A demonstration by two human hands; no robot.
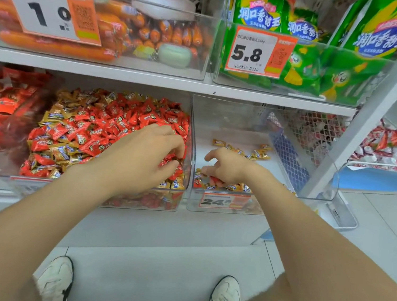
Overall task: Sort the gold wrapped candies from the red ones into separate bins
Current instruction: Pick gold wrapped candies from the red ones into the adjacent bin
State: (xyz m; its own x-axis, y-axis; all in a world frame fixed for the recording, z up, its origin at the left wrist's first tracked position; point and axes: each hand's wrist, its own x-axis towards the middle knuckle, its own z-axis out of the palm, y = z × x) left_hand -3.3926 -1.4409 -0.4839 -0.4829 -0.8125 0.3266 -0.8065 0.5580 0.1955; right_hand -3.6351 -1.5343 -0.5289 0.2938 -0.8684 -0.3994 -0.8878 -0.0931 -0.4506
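The clear left bin (pixel 6 153) is heaped with mixed red candies (pixel 121 121) and gold candies (pixel 61 152). My left hand (pixel 148 149) reaches into its right side. The fingers and thumb curl down and pinch a candy in the pile (pixel 178 163), and the hand hides its colour. The clear right bin (pixel 290 160) holds a few gold candies at the back (pixel 254 153) and more along the front (pixel 237 187). My right hand (pixel 225 165) is over the front ones. Its fingers are curled round something red (pixel 213 180).
An orange price tag (pixel 223 201) is on the front of the right bin. The shelf above carries a bin of sausages (pixel 132 31) and one of green snack bags (pixel 301 63). A white mesh basket (pixel 318 134) and the shelf post (pixel 370 108) stand to the right. My shoes (pixel 56 280) are on the tiled floor.
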